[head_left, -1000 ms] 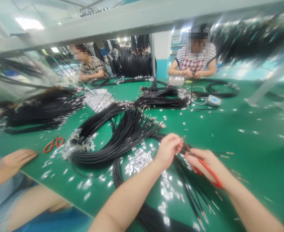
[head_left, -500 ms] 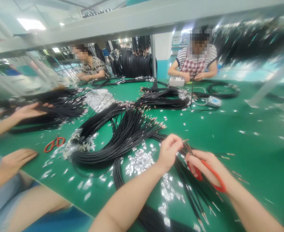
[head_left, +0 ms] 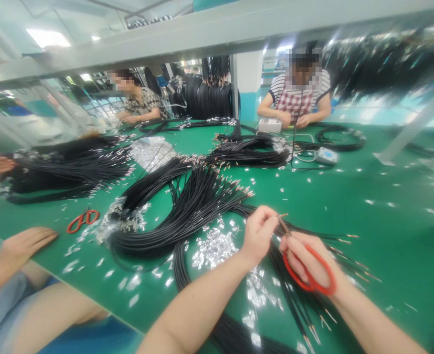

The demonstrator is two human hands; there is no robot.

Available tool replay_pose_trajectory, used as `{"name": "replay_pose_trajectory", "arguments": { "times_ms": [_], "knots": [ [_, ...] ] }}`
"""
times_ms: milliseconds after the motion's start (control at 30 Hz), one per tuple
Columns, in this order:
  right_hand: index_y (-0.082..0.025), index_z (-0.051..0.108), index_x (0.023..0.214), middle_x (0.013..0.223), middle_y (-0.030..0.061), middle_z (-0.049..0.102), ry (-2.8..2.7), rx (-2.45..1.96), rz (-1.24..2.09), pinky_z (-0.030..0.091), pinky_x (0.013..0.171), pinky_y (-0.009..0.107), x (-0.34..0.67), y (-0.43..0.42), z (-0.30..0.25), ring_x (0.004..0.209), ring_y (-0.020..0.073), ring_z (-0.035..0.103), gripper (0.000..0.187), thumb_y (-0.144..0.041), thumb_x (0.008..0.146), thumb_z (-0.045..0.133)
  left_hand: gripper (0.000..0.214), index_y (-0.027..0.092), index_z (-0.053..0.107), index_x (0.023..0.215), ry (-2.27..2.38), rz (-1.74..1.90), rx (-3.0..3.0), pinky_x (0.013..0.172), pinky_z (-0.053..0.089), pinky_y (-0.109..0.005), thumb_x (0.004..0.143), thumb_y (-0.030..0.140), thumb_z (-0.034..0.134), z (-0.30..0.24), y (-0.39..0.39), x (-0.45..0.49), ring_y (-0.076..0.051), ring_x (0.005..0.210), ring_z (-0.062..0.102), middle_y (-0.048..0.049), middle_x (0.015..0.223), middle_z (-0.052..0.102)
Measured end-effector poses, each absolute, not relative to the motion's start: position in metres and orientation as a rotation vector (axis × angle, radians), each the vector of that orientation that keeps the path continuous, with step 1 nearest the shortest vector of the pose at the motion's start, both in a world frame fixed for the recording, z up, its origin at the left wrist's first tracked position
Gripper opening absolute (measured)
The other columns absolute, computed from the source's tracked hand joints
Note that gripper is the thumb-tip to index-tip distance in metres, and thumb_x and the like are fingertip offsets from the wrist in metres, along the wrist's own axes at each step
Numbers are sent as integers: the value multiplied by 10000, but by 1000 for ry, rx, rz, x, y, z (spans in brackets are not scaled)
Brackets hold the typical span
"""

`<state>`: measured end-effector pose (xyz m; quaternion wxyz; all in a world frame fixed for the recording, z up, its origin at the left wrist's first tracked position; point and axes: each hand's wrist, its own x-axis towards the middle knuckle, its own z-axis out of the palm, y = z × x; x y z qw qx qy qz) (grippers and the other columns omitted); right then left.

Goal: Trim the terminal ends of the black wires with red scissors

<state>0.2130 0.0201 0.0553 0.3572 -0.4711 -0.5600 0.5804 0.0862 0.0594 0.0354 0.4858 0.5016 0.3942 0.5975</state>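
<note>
Pinched between the fingertips of my left hand (head_left: 258,231) is the end of a cable, with a short copper-coloured tip (head_left: 284,215) showing past them. My right hand (head_left: 309,255) grips red-handled scissors (head_left: 325,275); their blades (head_left: 284,226) point up and left at the cable end, close against my left fingers. Below my hands, black cables with stripped ends (head_left: 294,300) fan out over the green table. A heap of silvery foil scraps (head_left: 215,248) lies left of my left wrist. Just beyond is a large bent bundle of black cables (head_left: 180,216).
A second pair of red scissors (head_left: 83,221) lies at left near a co-worker's hand (head_left: 27,243). More cable bundles (head_left: 254,150) and a small white device (head_left: 326,156) sit farther back. Two people (head_left: 300,98) work across the green table (head_left: 350,196). A grey beam (head_left: 202,34) crosses above.
The scissors have turned in my right hand, so their red handles show more fully. My left hand has hardly moved. At far left, a co-worker's hand has drawn back from the cables.
</note>
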Motion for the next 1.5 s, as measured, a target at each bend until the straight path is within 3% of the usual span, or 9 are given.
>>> {"name": "replay_pose_trajectory", "arguments": {
  "times_ms": [200, 367, 533, 733, 1500],
  "knots": [
    [-187, 512, 708, 384, -82, 380, -1530, -1362, 1376, 260, 345, 201, 230, 27, 66, 323, 62, 328, 252, -435, 734, 551, 174, 158, 522, 840, 819, 1320, 898, 503, 352, -213, 716, 255, 596, 34, 68, 89, -75, 505, 461, 20, 612, 547],
    [-177, 540, 754, 560, -47, 473, -1714, -1292, 1317, 332, 439, 199, 245, 40, 68, 465, 66, 406, 198, -340, 667, 613, 206, 118, 567, 788, 806, 1271, 789, 472, 321, -209, 666, 266, 643, 37, 71, 86, -61, 470, 444, 11, 574, 541],
    [-170, 514, 733, 524, -57, 421, -1824, -1287, 1522, 310, 428, 206, 248, 48, 55, 442, 68, 375, 232, -401, 739, 537, 202, 124, 582, 759, 765, 1197, 801, 446, 252, -195, 654, 277, 659, 37, 71, 82, -43, 458, 402, 22, 559, 519],
    [-164, 528, 746, 460, -45, 427, -1793, -1121, 1518, 332, 435, 234, 250, 48, 48, 420, 88, 385, 409, -566, 770, 464, 174, 129, 589, 749, 753, 1177, 915, 439, 244, -199, 679, 281, 637, 32, 71, 82, -49, 459, 389, 27, 545, 500],
    [-147, 569, 718, 391, -47, 413, -1600, -1071, 1611, 301, 391, 215, 242, 39, 53, 360, 73, 333, 443, -548, 825, 416, 72, 161, 609, 747, 901, 1379, 1182, 594, 421, -228, 733, 228, 588, 28, 65, 84, -99, 596, 528, 2, 643, 591]
  ]
}}
